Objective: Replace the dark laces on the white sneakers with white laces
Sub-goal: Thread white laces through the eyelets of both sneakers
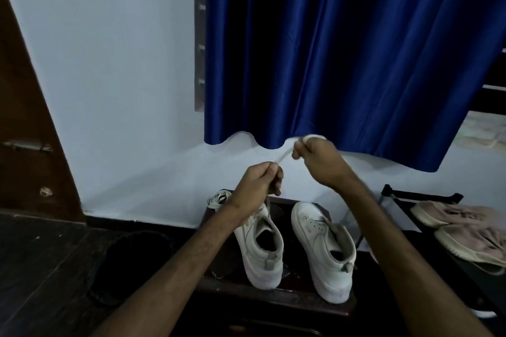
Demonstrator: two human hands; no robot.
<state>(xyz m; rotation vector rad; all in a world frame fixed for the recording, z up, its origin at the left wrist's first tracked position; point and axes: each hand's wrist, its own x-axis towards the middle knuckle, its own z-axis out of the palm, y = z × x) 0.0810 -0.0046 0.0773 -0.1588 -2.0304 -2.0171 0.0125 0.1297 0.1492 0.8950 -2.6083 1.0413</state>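
Just above the white sneakers (319, 243), the left hand (256, 186) pinches a white lace (284, 157) whose other end the right hand (319, 160) grips.

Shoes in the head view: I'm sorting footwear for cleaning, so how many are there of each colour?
White leather high-top sneakers: 2
Dusty pink fabric shoes: 2
Black-and-white laced shoe, partly hidden: 1
Total: 5
A pale edge at the lower right is too hidden to count.
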